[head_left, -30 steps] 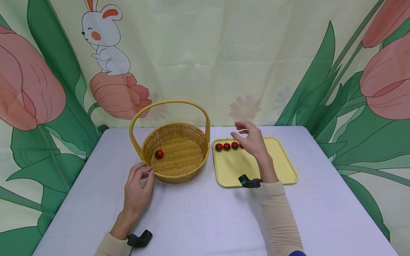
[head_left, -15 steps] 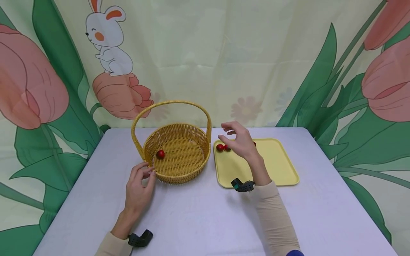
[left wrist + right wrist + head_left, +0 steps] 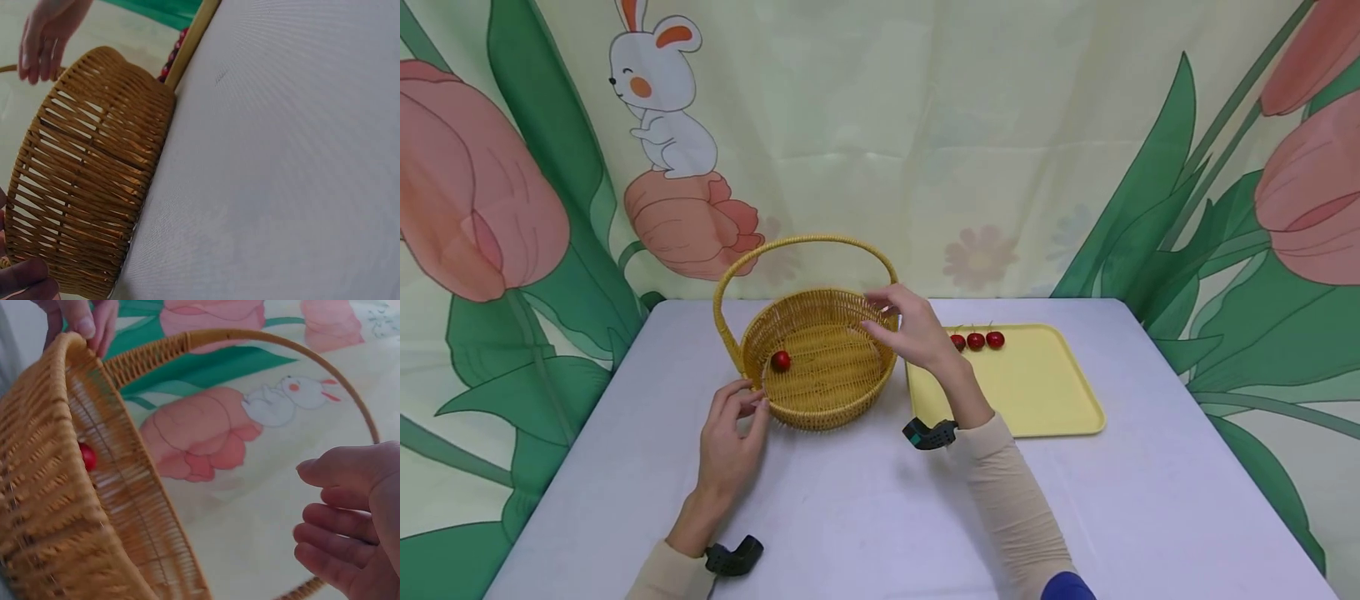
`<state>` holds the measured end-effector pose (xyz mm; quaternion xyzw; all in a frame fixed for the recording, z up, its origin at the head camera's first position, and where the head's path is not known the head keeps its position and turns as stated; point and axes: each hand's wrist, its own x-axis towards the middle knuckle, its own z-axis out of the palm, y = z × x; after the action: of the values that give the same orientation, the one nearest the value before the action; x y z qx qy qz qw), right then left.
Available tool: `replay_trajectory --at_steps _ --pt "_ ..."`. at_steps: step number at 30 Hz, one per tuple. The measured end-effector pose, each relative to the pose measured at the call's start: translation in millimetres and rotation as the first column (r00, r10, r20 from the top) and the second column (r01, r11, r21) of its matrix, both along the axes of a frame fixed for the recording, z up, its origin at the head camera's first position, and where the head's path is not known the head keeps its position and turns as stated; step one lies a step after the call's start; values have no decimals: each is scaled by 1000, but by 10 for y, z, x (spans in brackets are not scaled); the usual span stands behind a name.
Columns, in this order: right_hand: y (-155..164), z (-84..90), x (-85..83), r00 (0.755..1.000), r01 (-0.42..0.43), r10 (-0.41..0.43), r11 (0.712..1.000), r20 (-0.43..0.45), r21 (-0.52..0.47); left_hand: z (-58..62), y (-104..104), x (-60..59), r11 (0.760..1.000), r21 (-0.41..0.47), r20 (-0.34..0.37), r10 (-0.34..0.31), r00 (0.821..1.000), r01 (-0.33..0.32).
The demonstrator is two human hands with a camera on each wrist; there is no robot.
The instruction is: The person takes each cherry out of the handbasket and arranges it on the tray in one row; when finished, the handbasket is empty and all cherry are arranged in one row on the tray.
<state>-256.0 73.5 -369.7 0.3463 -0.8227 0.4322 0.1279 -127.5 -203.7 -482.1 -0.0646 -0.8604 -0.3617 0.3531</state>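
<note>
A round golden wicker basket (image 3: 823, 417) with a tall arched handle stands at the table's centre-left. One red cherry (image 3: 780, 361) lies inside it, near the left wall; the right wrist view shows the same cherry (image 3: 87, 456) past the rim. At the basket's front left, my left hand (image 3: 733, 446) pinches the rim between thumb and fingers. My right hand (image 3: 917, 333) hovers over the basket's right rim, fingers loosely bent and nothing between them in the right wrist view. Behind that hand, several cherries (image 3: 976, 342) line the back of a yellow tray (image 3: 1037, 387), some of them hidden.
The tray sits close to the basket's right side. A white cloth covers the table (image 3: 835, 517). Behind it hangs a curtain (image 3: 865, 125) printed with tulips and a rabbit. The basket's handle (image 3: 808, 239) arches up beside my right hand.
My right hand has travelled left from above the tray to the basket's right rim, uncovering cherries at the row's right end. My left hand stays at the basket rim.
</note>
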Motion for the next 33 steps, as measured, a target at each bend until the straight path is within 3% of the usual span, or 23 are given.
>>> replay_trajectory --at_steps 6,19,33 --pt "-279 -89 -56 996 -55 53 998 69 28 -5 4 0 1000 -2 13 3 1000 -3" --pt "-694 -268 -150 981 -106 87 989 176 104 -10 -4 -18 1000 -13 0 5 1000 -5" --pt "-1027 -374 -158 959 -128 61 963 275 236 -25 -13 -28 1000 -22 6 1 1000 -1"
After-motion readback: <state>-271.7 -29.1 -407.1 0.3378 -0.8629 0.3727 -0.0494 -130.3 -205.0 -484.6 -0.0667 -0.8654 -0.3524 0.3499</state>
